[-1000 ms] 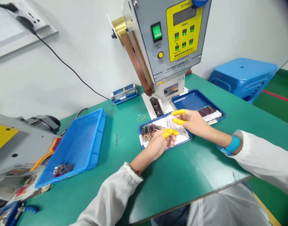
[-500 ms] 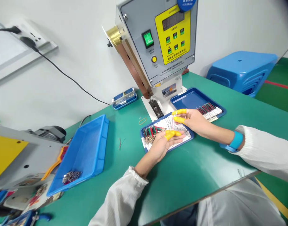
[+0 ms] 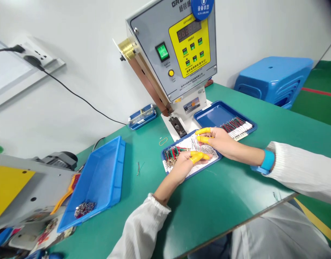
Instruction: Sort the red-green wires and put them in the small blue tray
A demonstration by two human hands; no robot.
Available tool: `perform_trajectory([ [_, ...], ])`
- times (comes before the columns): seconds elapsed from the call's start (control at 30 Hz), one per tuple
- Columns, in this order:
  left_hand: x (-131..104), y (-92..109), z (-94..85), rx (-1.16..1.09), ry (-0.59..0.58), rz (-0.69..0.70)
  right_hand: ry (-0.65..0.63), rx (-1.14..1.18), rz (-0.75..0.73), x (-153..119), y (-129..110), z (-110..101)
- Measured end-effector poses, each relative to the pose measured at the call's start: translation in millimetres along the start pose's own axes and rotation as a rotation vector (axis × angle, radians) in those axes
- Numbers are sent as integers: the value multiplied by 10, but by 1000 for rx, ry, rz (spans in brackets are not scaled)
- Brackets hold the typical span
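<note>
My left hand [image 3: 185,163], with yellow finger cots, is over the front of a blue tray [image 3: 193,175] lined with white. Its thumb and fingers are pressed together; whatever is between them is too small to tell. Above the tray's right part, my right hand [image 3: 218,140] pinches with yellow-covered thumb and forefinger, and what it holds is unclear. Red, green and black wires with metal terminals [image 3: 172,154] lie at the tray's left. Thin pale pieces [image 3: 193,143] lie near its middle, partly hidden by my hands.
Behind the tray stands a terminal machine [image 3: 178,64] with a small press base [image 3: 177,126]. A second blue tray [image 3: 212,114] holds wires with white ends [image 3: 241,127]. To the left are a deep blue bin [image 3: 100,180], a loose wire [image 3: 138,168] and a rubber band [image 3: 163,141].
My left thumb and fingers have come closer together over the tray. The right finger and thumb have closed a little. The camera view has shifted slightly.
</note>
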State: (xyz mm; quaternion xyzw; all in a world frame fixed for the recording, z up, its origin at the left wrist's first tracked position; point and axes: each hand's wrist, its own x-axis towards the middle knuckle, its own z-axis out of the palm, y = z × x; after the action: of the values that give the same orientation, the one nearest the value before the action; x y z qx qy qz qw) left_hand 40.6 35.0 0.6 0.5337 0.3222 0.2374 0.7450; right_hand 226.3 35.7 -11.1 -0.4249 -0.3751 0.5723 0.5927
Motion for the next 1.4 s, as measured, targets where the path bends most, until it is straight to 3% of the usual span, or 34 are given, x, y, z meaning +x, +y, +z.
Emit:
perform_trajectory([
  [0.33, -16, 60, -185, 163, -73, 43, -50, -52, 1, -71, 3, 71],
  [0.63, -22, 141, -198, 294, -111, 94, 4, -29, -25, -81, 42, 92],
  [0.83, -10, 90, -102, 246, -39, 109, 2, -79, -86, -74, 90, 89],
  [1.13, 18, 11, -139, 284, -89, 96, 7, -21, -124, -114, 66, 102],
  [1.27, 3, 34, -129, 142, -95, 50, 36, 50, -176, -125, 72, 101],
  [1.4, -14, 113, -120, 70, -78, 30, -16, 97, -126, -125, 66, 121],
])
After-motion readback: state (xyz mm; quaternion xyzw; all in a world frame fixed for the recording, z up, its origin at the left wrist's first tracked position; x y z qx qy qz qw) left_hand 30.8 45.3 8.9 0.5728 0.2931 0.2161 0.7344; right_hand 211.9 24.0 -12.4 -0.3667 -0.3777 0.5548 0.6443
